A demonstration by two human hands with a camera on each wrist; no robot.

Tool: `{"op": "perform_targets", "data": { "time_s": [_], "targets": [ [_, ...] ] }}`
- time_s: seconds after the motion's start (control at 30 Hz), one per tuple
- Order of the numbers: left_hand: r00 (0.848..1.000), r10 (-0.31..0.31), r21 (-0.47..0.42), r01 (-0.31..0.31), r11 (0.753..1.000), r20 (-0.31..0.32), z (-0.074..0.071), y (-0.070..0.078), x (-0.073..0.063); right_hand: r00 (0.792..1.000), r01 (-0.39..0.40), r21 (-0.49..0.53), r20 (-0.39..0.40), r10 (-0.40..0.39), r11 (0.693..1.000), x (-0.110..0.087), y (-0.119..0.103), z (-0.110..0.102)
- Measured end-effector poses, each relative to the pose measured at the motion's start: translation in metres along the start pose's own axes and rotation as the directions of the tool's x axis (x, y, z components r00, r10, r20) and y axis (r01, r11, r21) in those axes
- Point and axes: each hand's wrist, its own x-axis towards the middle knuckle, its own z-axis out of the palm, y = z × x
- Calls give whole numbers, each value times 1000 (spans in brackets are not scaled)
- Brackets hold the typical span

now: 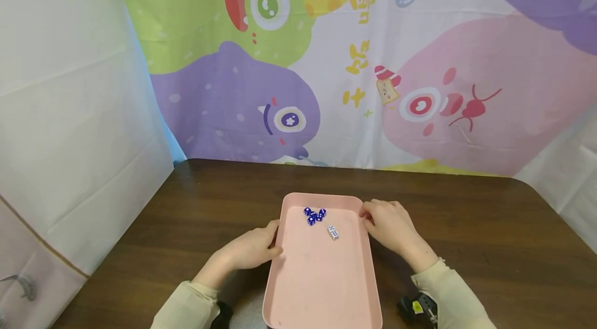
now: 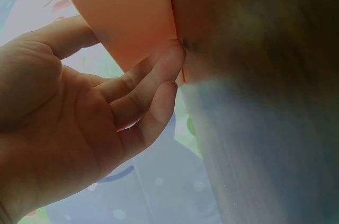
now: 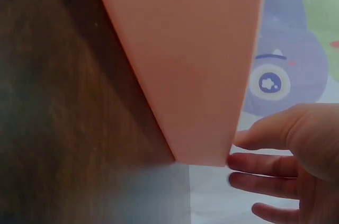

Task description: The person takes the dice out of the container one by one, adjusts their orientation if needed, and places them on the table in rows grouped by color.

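Note:
A pink rectangular tray point(image 1: 322, 287) lies lengthwise on the table. Several blue dice point(image 1: 311, 220) with white pips cluster near its far end, and white dice point(image 1: 333, 232) sit just to their right. At the tray's left side, my left hand point(image 1: 249, 248) holds the wall, thumb at the rim; in the left wrist view its fingertips point(image 2: 172, 57) reach the bottom edge of the wall point(image 2: 127, 12). My right hand point(image 1: 389, 223) pinches the rim by the far right corner. In the right wrist view, thumb and fingertips point(image 3: 235, 161) meet that rim.
The dark wooden table point(image 1: 489, 225) extends to both sides of the tray. Behind it hangs a curtain point(image 1: 340, 137) printed with cartoon monsters, and white cloth point(image 1: 70, 85) hangs at the left. A black device point(image 1: 420, 309) shows under the right sleeve.

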Motion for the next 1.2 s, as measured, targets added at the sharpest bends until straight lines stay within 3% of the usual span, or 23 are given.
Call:
{"op": "perform_targets", "data": {
  "time_s": [0.47, 0.7, 0.93, 1.2],
  "targets": [
    [1000, 13, 6, -13, 1000, -9, 0, 0, -1, 1000, 24, 27, 2, -24, 999, 5, -18, 9],
    [1000, 5, 12, -5, 1000, -12, -1, 0, 0, 996, 91, 42, -19, -91, 995, 6, -26, 16],
    [1000, 3, -1, -3, 1000, -5, 0, -1, 0, 989, 141, 27, 33, -142, 990, 7, -34, 19],
    [1000, 5, 0, -5, 1000, -1, 0, -1, 0, 975, 219, 5, 39, -219, 976, 6, -38, 24]
  ]
}}
